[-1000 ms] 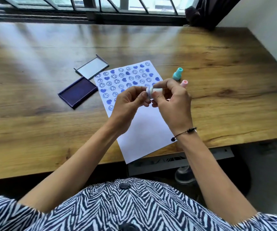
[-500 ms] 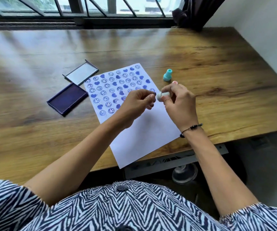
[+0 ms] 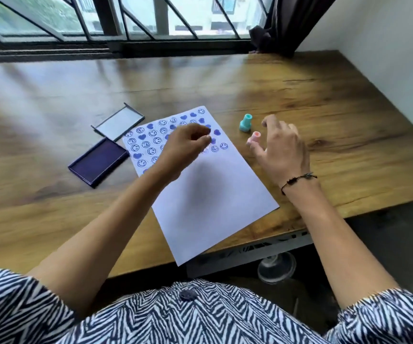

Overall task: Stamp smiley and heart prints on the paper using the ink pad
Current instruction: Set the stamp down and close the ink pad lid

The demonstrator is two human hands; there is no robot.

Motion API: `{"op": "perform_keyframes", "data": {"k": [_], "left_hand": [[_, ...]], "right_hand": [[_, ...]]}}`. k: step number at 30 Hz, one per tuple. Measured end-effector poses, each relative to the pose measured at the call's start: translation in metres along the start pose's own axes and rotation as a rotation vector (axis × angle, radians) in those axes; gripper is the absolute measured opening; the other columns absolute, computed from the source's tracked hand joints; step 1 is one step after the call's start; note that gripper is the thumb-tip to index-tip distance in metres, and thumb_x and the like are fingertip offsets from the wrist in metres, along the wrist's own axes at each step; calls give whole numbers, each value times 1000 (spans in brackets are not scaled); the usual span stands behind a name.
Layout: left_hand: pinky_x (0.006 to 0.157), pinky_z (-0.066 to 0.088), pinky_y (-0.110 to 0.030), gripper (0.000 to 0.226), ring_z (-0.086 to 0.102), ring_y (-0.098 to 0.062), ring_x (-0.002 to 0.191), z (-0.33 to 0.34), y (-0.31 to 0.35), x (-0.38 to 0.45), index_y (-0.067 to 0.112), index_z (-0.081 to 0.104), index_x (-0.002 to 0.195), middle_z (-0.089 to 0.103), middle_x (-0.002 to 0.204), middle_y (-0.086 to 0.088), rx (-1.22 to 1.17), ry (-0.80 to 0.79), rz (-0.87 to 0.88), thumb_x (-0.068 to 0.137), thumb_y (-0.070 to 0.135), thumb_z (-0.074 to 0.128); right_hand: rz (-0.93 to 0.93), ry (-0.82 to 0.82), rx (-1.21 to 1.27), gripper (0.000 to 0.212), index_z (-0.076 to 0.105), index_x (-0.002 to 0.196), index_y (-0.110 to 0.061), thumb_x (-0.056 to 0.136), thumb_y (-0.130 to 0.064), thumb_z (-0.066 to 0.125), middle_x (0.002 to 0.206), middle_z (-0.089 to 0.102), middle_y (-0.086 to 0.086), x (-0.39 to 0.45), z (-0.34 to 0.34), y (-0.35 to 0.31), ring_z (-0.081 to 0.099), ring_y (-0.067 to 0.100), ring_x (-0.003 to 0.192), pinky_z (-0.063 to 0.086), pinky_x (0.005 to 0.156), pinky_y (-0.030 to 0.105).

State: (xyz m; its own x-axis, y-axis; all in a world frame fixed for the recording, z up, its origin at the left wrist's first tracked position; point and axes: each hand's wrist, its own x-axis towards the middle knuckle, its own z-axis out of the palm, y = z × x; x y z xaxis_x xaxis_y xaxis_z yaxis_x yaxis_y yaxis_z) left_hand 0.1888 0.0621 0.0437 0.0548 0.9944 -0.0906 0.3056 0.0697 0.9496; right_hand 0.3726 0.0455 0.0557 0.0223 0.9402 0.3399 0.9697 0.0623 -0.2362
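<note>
The white paper point(image 3: 207, 194) lies slanted on the table, its far half covered with blue smiley and heart prints. My left hand point(image 3: 188, 145) hovers over the prints with fingertips pinched together; nothing shows between them. My right hand point(image 3: 283, 147) is to the right of the paper, fingers spread, holding nothing. A pink stamp point(image 3: 253, 138) rests tilted on the table just beside its thumb and fingertips. A teal stamp point(image 3: 246, 122) stands upright a little further back. The open blue ink pad point(image 3: 98, 162) sits left of the paper.
The ink pad's lid point(image 3: 118, 121) lies behind the pad. The wooden table point(image 3: 337, 125) runs to a window at the back and a white wall on the right. The paper's near corner hangs over the front edge.
My hands, which held a small stamp together over the paper, have parted. The right hand moved right and let go; the pink stamp now rests on the table. The camera view shifted.
</note>
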Motion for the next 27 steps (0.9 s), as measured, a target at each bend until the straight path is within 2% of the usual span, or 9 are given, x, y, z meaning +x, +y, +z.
{"op": "perform_keyframes", "data": {"k": [3, 5, 9, 12, 17, 27], "left_hand": [[83, 47, -31, 27, 62, -25, 91, -46, -2, 16, 8, 63, 108, 69, 102, -15, 257, 184, 40, 81, 13, 58], [89, 47, -33, 32, 61, -29, 100, -72, -4, 26, 3, 60, 112, 67, 110, -19, 450, 232, 65, 81, 13, 59], [94, 40, -39, 42, 53, -38, 108, -106, -16, 41, -8, 53, 113, 57, 117, -30, 770, 193, 6, 80, 17, 61], [96, 35, -40, 47, 46, -42, 111, -116, -28, 45, -10, 51, 109, 51, 117, -34, 908, 156, -60, 78, 23, 64], [95, 34, -40, 48, 40, -44, 110, -129, -45, 50, -10, 52, 103, 50, 113, -34, 976, 162, -138, 76, 28, 63], [94, 37, -46, 58, 37, -43, 114, -141, -51, 61, -5, 48, 109, 47, 118, -30, 921, 227, -207, 71, 35, 68]], "right_hand": [[-97, 50, 78, 37, 48, 104, -9, 81, -35, 61, 99, 63, 16, 13, -3, -27, 53, 36, 94, 42, 67, 39], [-139, 29, 129, 36, 49, 104, -10, 82, -35, 61, 96, 64, 16, 22, 2, -47, 54, 35, 94, 40, 67, 36], [-217, -89, 219, 30, 51, 102, -9, 85, -33, 56, 95, 66, 18, 42, 19, -86, 57, 37, 94, 45, 74, 40], [-218, -169, 236, 28, 57, 95, -6, 86, -33, 55, 92, 67, 21, 53, 29, -110, 60, 38, 91, 46, 74, 37], [-242, -276, 298, 25, 58, 99, -7, 86, -28, 54, 97, 69, 18, 61, 46, -133, 61, 36, 92, 49, 77, 38], [-166, -362, 433, 23, 64, 91, -6, 82, -26, 57, 97, 71, 19, 75, 74, -160, 62, 33, 94, 48, 80, 34]]}}
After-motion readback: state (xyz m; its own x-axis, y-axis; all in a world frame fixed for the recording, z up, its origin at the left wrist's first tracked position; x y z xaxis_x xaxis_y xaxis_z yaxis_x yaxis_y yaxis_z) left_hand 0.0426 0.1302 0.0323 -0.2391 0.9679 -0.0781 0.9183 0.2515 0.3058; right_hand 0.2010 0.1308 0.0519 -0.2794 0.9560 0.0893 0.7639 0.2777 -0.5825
